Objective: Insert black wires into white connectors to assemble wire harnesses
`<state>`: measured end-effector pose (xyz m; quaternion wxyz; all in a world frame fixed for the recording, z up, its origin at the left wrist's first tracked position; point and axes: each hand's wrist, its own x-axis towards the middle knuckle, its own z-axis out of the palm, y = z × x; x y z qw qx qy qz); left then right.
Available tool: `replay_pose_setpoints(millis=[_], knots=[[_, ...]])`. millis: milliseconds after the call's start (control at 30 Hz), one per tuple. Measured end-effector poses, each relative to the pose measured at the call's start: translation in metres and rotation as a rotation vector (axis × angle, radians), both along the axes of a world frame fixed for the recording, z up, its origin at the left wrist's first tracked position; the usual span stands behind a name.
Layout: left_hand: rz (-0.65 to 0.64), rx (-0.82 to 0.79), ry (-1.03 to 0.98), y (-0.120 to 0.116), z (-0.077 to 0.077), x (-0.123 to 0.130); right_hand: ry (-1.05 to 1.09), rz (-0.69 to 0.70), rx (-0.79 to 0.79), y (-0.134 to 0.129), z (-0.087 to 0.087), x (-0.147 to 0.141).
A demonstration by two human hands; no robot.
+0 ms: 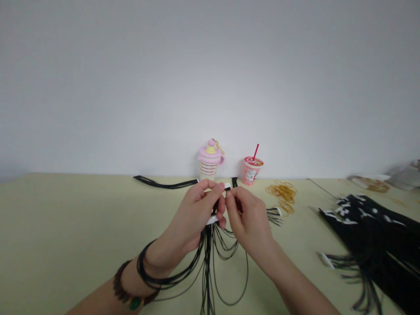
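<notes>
My left hand is closed around a black wire harness, thumb and fingers pinched near a small white connector. Below those fingers a larger white connector sticks out, with many thin black wires hanging from it. Some wires loop around my left wrist. My right hand is closed too, its thumb and index finger pinching a black wire right beside the small connector. The wire's end is hidden by the fingertips.
Behind my hands stand a pink-lidded cup and a pink cup with a red straw. Yellow rubber bands lie to their right. A black wire bundle rests near the wall; more harnesses lie on black material at right.
</notes>
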<state>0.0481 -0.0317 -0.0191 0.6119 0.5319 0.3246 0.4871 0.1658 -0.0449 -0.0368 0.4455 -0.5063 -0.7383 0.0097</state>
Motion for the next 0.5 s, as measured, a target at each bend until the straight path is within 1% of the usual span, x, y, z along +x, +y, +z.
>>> replay_pose_setpoints(millis=[67, 100, 167, 233, 300, 400, 500], knots=[[-0.009, -0.019, -0.019, 0.002, -0.001, 0.0, 0.047, 0.035, -0.033, 0.003, -0.001, 0.001], [-0.015, -0.032, -0.029, 0.004, -0.002, -0.001, 0.098, 0.08, -0.08, 0.005, -0.001, 0.001], [-0.012, -0.054, -0.053, 0.009, -0.001, -0.004, 0.253, 0.231, -0.233, 0.006, 0.0, 0.001], [0.041, -0.068, -0.111, 0.015, 0.002, -0.012, 0.43, 0.39, -0.4, 0.004, 0.003, 0.002], [0.124, -0.086, -0.217, 0.021, 0.009, -0.023, 0.577, 0.501, -0.506, -0.001, 0.008, 0.002], [0.179, -0.109, -0.4, 0.029, 0.022, -0.04, 0.699, 0.585, -0.565, -0.005, 0.013, 0.004], [0.156, -0.124, -0.48, 0.03, 0.031, -0.051, 0.68, 0.604, -0.584, -0.003, 0.01, 0.007]])
